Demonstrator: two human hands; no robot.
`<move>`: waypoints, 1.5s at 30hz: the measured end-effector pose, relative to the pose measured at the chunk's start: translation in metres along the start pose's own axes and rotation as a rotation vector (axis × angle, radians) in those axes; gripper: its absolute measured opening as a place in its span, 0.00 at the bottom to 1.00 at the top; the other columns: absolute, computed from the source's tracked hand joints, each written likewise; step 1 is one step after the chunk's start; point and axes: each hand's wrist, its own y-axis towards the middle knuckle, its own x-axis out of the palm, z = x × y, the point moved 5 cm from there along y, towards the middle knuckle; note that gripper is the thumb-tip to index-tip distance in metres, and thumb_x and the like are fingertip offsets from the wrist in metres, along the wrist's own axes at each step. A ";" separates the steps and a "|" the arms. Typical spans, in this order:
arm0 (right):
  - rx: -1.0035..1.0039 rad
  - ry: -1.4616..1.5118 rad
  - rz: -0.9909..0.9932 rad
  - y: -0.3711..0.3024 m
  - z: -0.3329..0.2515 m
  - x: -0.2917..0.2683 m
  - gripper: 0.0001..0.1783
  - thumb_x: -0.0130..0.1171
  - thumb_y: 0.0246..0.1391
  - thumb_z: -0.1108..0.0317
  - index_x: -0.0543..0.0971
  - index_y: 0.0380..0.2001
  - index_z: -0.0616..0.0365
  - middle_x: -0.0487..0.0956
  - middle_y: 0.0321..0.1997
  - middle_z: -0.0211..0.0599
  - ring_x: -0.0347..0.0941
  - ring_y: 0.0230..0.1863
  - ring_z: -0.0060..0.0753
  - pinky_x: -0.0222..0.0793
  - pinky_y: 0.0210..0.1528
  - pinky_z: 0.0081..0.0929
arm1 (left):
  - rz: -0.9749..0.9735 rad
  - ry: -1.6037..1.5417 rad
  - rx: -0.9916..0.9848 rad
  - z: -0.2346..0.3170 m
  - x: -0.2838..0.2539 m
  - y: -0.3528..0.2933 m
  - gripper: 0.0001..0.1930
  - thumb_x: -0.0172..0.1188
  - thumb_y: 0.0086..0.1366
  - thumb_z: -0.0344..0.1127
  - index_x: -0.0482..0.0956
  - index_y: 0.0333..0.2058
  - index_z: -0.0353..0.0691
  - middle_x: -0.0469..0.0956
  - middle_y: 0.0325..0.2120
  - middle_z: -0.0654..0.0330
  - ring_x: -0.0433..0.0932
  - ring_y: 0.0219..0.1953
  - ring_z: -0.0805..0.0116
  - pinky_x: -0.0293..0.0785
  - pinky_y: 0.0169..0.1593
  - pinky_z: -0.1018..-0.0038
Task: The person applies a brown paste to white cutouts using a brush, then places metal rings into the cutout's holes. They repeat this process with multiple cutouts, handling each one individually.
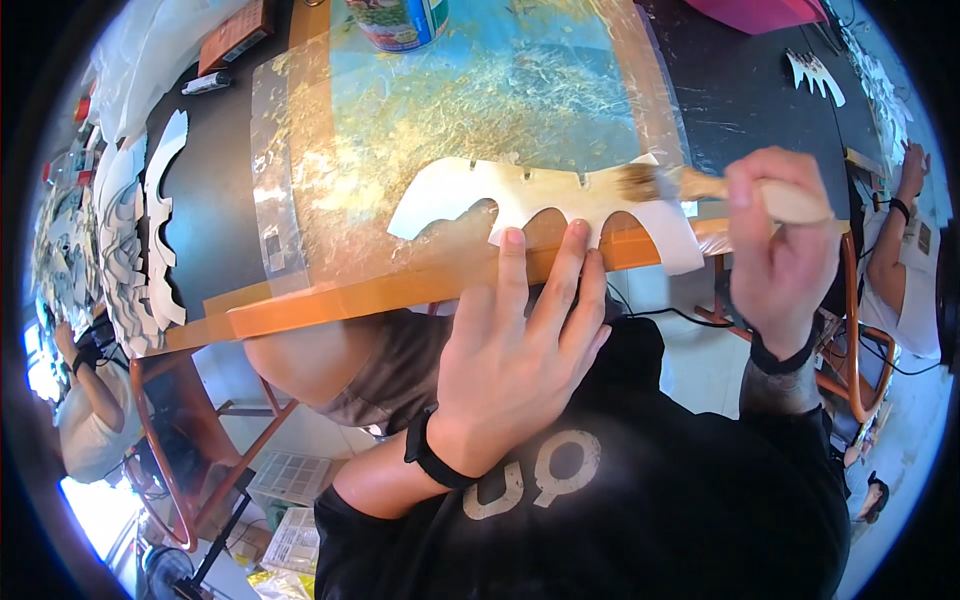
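A white cut-out sheet (540, 195) with scalloped edges and small notches lies at the table's near edge. My left hand (525, 340) rests its spread fingertips on the sheet's lower side, palm down. In my right hand (785, 235) is a wide brush with a pale wooden handle (790, 200). Its dark bristles (645, 184) touch the right part of the sheet's upper edge. Beneath lies a clear plastic cover (480, 110) smeared with yellowish dried residue.
A stack of similar white cut-outs (122, 240) stands at the left. Another small white piece (815, 78) lies far right. At the back are a printed can (397, 22), a brown box (232, 38) and a pink container (760, 12). Other people sit at both sides.
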 end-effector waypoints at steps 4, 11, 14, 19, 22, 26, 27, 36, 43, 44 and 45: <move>0.047 -0.163 0.138 -0.001 0.018 -0.027 0.03 0.61 0.65 0.75 0.80 0.35 0.64 0.82 0.38 0.43 0.78 0.31 0.34 0.70 0.33 0.24 | -0.003 -0.014 0.001 0.001 -0.002 -0.001 0.32 0.65 0.64 0.56 0.76 0.64 0.55 0.68 0.72 0.72 0.66 0.71 0.50 0.57 0.60 0.58; -0.119 0.070 0.008 -0.002 0.003 -0.004 0.03 0.62 0.62 0.75 0.79 0.38 0.62 0.81 0.36 0.42 0.79 0.33 0.40 0.74 0.36 0.32 | -0.020 0.019 -0.004 0.004 0.000 0.001 0.32 0.66 0.64 0.56 0.76 0.65 0.55 0.68 0.72 0.71 0.66 0.71 0.51 0.56 0.60 0.58; 0.019 -0.075 0.005 -0.006 0.019 -0.011 0.05 0.63 0.60 0.74 0.79 0.39 0.61 0.81 0.36 0.43 0.80 0.34 0.42 0.75 0.38 0.33 | -0.010 0.021 -0.001 0.002 -0.001 0.001 0.32 0.66 0.63 0.55 0.77 0.64 0.54 0.68 0.72 0.71 0.66 0.71 0.50 0.57 0.60 0.58; 0.130 0.180 0.344 -0.002 0.046 -0.071 0.08 0.55 0.71 0.73 0.80 0.46 0.66 0.81 0.43 0.41 0.78 0.41 0.29 0.73 0.46 0.26 | 0.027 -0.018 0.026 0.002 -0.006 0.003 0.30 0.66 0.64 0.56 0.78 0.63 0.53 0.69 0.72 0.68 0.68 0.69 0.48 0.61 0.56 0.59; 0.051 0.384 0.463 0.026 0.052 -0.102 0.13 0.49 0.75 0.71 0.77 0.51 0.72 0.81 0.44 0.46 0.77 0.40 0.28 0.73 0.47 0.25 | 0.033 -0.034 0.031 0.001 -0.007 0.000 0.30 0.66 0.64 0.56 0.78 0.62 0.52 0.69 0.71 0.67 0.68 0.69 0.47 0.63 0.56 0.60; -0.136 0.383 0.375 0.082 0.014 -0.100 0.14 0.51 0.75 0.71 0.76 0.55 0.70 0.84 0.36 0.42 0.79 0.38 0.26 0.72 0.45 0.23 | 0.053 -0.077 0.069 0.001 -0.010 -0.001 0.30 0.61 0.68 0.57 0.78 0.62 0.47 0.69 0.71 0.61 0.68 0.69 0.43 0.64 0.58 0.58; -0.147 0.397 0.327 0.096 0.001 -0.094 0.14 0.53 0.74 0.70 0.77 0.54 0.69 0.84 0.36 0.41 0.79 0.37 0.23 0.72 0.44 0.22 | 0.062 -0.117 0.093 0.001 -0.011 -0.002 0.29 0.60 0.69 0.57 0.79 0.60 0.44 0.68 0.71 0.57 0.67 0.69 0.41 0.63 0.59 0.57; -0.050 0.709 0.095 0.203 -0.030 0.017 0.09 0.68 0.66 0.68 0.81 0.43 0.61 0.82 0.31 0.30 0.78 0.31 0.17 0.74 0.34 0.17 | 0.133 -0.211 0.097 -0.007 -0.015 -0.013 0.31 0.57 0.72 0.57 0.71 0.68 0.49 0.68 0.70 0.57 0.63 0.73 0.41 0.60 0.63 0.56; 0.189 0.690 -0.085 0.191 -0.011 0.059 0.21 0.72 0.61 0.67 0.77 0.54 0.61 0.82 0.28 0.30 0.76 0.27 0.17 0.70 0.29 0.17 | 0.138 -0.117 0.088 -0.012 0.002 -0.012 0.32 0.55 0.73 0.56 0.69 0.70 0.50 0.67 0.70 0.62 0.64 0.72 0.50 0.58 0.62 0.59; 0.246 0.613 -0.066 0.180 -0.008 0.047 0.24 0.72 0.61 0.67 0.76 0.56 0.61 0.82 0.27 0.29 0.75 0.26 0.16 0.69 0.28 0.16 | 0.151 -0.110 0.092 -0.013 0.004 -0.013 0.31 0.56 0.73 0.56 0.70 0.70 0.50 0.67 0.70 0.63 0.65 0.71 0.51 0.58 0.61 0.59; 0.273 0.505 -0.108 0.170 0.002 0.035 0.32 0.74 0.58 0.65 0.72 0.62 0.61 0.79 0.23 0.27 0.72 0.21 0.16 0.64 0.24 0.16 | 0.153 -0.098 0.087 -0.014 0.007 -0.016 0.31 0.57 0.72 0.55 0.72 0.69 0.50 0.67 0.69 0.63 0.65 0.70 0.52 0.58 0.60 0.59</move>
